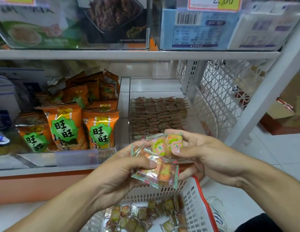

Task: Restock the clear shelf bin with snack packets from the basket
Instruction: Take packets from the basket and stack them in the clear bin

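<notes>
My left hand grips a bunch of small clear-wrapped snack packets with green and pink edges. My right hand pinches two round yellow snack packets between thumb and fingers, just in front of the clear shelf bin. Neat rows of the same packets lie in that bin on the lower shelf. Below my hands stands a white plastic basket with a red handle, holding several loose packets.
Left of the bin, another clear bin holds orange and green snack bags. The upper shelf carries boxed goods behind clear fronts. A white lattice shelf end panel and post stand at the right, with tiled floor and cardboard boxes beyond.
</notes>
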A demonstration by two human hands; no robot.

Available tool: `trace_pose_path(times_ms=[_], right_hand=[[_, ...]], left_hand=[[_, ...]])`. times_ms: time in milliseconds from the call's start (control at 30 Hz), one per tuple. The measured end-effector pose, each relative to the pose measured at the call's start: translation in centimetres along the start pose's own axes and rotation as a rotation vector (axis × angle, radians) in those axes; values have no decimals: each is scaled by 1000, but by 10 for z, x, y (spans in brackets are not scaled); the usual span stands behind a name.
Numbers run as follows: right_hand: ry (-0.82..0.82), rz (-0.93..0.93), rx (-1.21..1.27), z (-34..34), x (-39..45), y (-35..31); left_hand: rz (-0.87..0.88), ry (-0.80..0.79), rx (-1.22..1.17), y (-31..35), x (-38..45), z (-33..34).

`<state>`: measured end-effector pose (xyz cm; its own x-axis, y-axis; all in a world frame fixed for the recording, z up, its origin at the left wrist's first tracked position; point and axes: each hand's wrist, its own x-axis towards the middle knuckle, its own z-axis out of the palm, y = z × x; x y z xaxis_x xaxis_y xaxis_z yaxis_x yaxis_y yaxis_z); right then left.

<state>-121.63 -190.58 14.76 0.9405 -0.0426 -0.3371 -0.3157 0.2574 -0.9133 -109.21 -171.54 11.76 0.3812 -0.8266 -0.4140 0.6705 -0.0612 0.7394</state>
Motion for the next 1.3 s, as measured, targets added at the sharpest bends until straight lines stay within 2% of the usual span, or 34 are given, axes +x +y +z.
trace_pose_path(times_ms=[200,467,733,900,1033,1300], right_hand=[[63,-40,-86,-4,5,6],[138,-47,-18,-4,7,11],[62,-43,-15,-9,4,3],[-25,64,40,-11,1,-5],[-72,141,-24,-14,-1,-9],[-137,182,-25,-15,-3,-13]], left_hand=[[-14,7,9,0,1,2],[0,29,4,1,1,4],[24,6,-108,10,-1,6],[41,56,-149,12,-1,6],[31,71,-154,15,-2,8],[76,123,-198,18,-2,9]])
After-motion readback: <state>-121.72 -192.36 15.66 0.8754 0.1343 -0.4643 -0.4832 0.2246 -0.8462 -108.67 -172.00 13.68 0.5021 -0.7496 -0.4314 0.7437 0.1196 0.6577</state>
